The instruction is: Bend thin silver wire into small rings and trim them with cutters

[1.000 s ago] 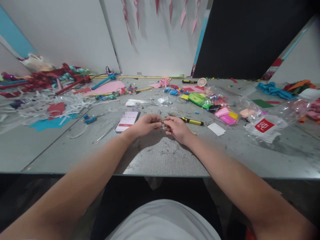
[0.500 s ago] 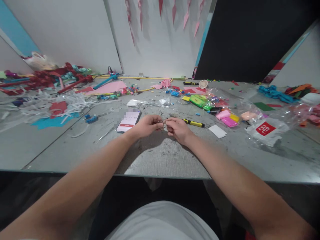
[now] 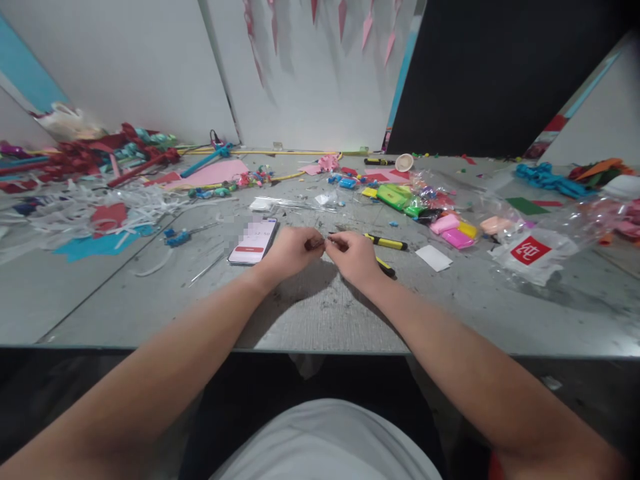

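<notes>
My left hand (image 3: 297, 248) and my right hand (image 3: 354, 255) meet over the middle of the grey table, fingertips almost touching. Each is closed in a pinch. Whatever lies between the fingers is too small and too hidden to name. A phone (image 3: 254, 241) with a lit screen lies just left of my left hand. Beyond my right hand rests a yellow-and-black utility knife (image 3: 387, 242). Part of a second yellow-and-black tool (image 3: 385, 267) shows beside my right wrist. A white card (image 3: 433, 258) lies farther right.
Packs of coloured clay (image 3: 453, 230) and a clear plastic bag with a red label (image 3: 530, 251) occupy the right. White strips (image 3: 75, 210) and red twisted pieces (image 3: 83, 160) are heaped at left. A thin metal rod (image 3: 206, 269) lies left of the phone. The table edge (image 3: 320, 351) runs in front of me.
My hands have turned and their fingers have curled in more, still together at the same spot. The second yellow-and-black tool now shows beside my right wrist. The view has shifted slightly.
</notes>
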A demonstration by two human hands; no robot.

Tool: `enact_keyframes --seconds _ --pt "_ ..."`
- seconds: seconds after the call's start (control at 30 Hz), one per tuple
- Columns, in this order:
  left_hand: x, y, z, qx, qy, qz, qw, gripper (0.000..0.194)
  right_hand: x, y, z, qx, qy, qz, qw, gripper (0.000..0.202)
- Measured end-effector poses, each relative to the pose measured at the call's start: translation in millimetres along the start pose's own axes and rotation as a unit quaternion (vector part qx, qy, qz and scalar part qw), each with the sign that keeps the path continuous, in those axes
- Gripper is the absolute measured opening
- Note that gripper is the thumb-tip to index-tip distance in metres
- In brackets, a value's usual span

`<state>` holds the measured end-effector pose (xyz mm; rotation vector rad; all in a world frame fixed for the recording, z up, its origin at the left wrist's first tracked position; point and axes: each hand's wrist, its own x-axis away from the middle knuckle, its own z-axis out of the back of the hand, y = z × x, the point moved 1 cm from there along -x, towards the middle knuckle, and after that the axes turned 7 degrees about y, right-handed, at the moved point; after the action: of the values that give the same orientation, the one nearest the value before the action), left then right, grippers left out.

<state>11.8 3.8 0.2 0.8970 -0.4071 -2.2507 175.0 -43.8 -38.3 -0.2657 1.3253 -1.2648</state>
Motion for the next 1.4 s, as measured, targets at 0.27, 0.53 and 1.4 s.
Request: enact_keyframes --seconds 0.27,0.53,1.4 --pt "0 -4 -1.1 0.029 -0.022 0.02 0.999 0.022 -8 -4 11 0.048 -0.065 0.041 0.996 0.017" --pt "1 -3 3.8 0.115 -0.092 0.052 0.988 0.028 -15 -6 27 0.002 -0.156 0.06 0.986 0.024" --pt "1 -7 13.7 0.224 -0.159 0.068 0.959 0.019 -4 7 12 -0.257 -0.24 -0.187 0.917 0.053"
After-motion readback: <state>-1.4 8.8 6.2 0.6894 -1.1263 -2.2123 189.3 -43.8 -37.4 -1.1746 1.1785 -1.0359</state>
